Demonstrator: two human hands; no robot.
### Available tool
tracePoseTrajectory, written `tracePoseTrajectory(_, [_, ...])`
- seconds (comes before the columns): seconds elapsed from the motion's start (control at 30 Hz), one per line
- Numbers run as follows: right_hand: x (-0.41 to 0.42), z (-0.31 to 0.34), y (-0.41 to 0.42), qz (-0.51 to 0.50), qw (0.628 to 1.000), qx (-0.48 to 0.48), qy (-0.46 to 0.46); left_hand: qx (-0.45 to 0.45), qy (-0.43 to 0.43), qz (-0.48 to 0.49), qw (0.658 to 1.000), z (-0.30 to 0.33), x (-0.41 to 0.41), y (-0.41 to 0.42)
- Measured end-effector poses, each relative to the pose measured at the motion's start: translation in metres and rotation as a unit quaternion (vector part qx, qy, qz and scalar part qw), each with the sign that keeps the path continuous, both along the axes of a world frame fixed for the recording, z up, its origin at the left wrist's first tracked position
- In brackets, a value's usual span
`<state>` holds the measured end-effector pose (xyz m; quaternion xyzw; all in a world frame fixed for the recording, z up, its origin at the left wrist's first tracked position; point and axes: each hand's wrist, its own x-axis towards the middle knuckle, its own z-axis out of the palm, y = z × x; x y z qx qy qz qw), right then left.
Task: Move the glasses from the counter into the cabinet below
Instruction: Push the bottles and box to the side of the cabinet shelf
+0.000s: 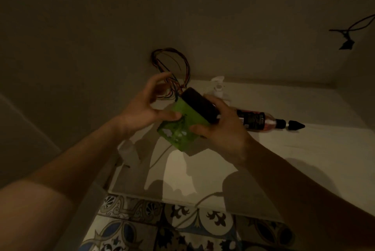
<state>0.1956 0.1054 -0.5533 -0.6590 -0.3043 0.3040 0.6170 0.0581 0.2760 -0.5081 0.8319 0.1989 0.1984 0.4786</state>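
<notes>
Both my hands hold a green box-shaped case with white marks on its side and a dark lid or dark object on top, lifted a little above the white counter. My left hand presses its thumb on the case's left side, fingers spread and raised. My right hand wraps the case's right end and the dark top. No glasses are plainly visible. The cabinet below is out of view.
A dark bottle with a black cap lies on its side on the counter to the right. A white pump bottle stands behind my hands. Loose coloured wires hang from the wall. Patterned floor tiles lie below the counter edge.
</notes>
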Motion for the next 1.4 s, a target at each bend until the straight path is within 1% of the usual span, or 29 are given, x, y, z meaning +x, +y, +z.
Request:
tracePoseTrajectory(0.07, [-0.01,0.004,0.014,-0.006,0.997,-0.011,-0.078,0.086,0.037,-0.068,0.993,0.013,0.008,0.001])
tracePoseTrajectory(0.13, [-0.018,0.007,0.027,-0.024,0.983,-0.025,-0.179,0.162,0.073,-0.124,0.976,0.022,0.016,0.0])
tracePoseTrajectory(0.17, [-0.02,0.007,0.033,-0.032,0.977,-0.033,-0.207,0.2,0.094,-0.138,0.965,0.023,0.018,0.0])
tracePoseTrajectory(0.2, [-0.021,0.006,0.037,-0.034,0.975,-0.039,-0.217,0.232,0.117,-0.145,0.955,0.024,0.02,0.004])
tracePoseTrajectory(0.23, [-0.023,0.003,0.041,-0.029,0.977,-0.037,-0.207,0.256,0.141,-0.144,0.945,0.023,0.02,0.01])
tracePoseTrajectory(0.3, [-0.026,-0.004,0.043,-0.027,0.986,-0.027,-0.162,0.303,0.187,-0.134,0.925,0.017,0.019,0.023])
tracePoseTrajectory(0.37, [-0.026,-0.013,0.038,-0.055,0.983,-0.031,-0.175,0.342,0.211,-0.108,0.909,0.008,0.016,0.036])
tracePoseTrajectory(0.4, [-0.024,-0.019,0.035,-0.073,0.978,-0.034,-0.19,0.339,0.219,-0.1,0.91,0.002,0.016,0.042])
tracePoseTrajectory(0.47, [-0.016,-0.029,0.027,-0.098,0.974,-0.047,-0.2,0.34,0.241,-0.114,0.902,-0.009,0.01,0.054])
tracePoseTrajectory(0.53, [-0.01,-0.036,0.021,-0.105,0.972,-0.079,-0.196,0.344,0.253,-0.113,0.897,-0.016,0.002,0.065])
tracePoseTrajectory(0.57, [-0.007,-0.04,0.018,-0.107,0.971,-0.091,-0.196,0.36,0.272,-0.112,0.885,-0.019,-0.001,0.071])
tracePoseTrajectory(0.63, [-0.003,-0.044,0.014,-0.115,0.967,-0.094,-0.208,0.351,0.302,-0.087,0.882,-0.02,-0.004,0.076])
tracePoseTrajectory(0.77, [-0.001,-0.048,0.01,-0.124,0.958,-0.102,-0.238,0.343,0.335,-0.079,0.874,-0.019,-0.001,0.077])
tracePoseTrajectory(1.03, [-0.001,-0.046,0.004,-0.127,0.953,-0.108,-0.254,0.381,0.416,-0.068,0.823,-0.014,-0.005,0.079])
tracePoseTrajectory(1.13, [0.007,-0.043,-0.003,-0.138,0.942,-0.125,-0.28,0.378,0.433,-0.065,0.815,-0.006,-0.003,0.072])
tracePoseTrajectory(1.2, [0.017,-0.04,-0.007,-0.168,0.937,-0.125,-0.278,0.363,0.442,-0.067,0.817,0.0,0.0,0.066])
tracePoseTrajectory(1.23, [0.022,-0.039,-0.009,-0.192,0.931,-0.127,-0.285,0.345,0.421,-0.068,0.836,0.003,0.003,0.061])
tracePoseTrajectory(1.3, [0.033,-0.035,-0.012,-0.241,0.905,-0.148,-0.318,0.299,0.32,-0.063,0.897,0.011,0.016,0.046])
tracePoseTrajectory(1.33, [0.038,-0.032,-0.013,-0.256,0.898,-0.16,-0.319,0.302,0.274,-0.058,0.911,0.015,0.026,0.038])
tracePoseTrajectory(1.4, [0.051,-0.025,-0.01,-0.257,0.901,-0.188,-0.294,0.339,0.222,-0.055,0.912,0.018,0.05,0.025])
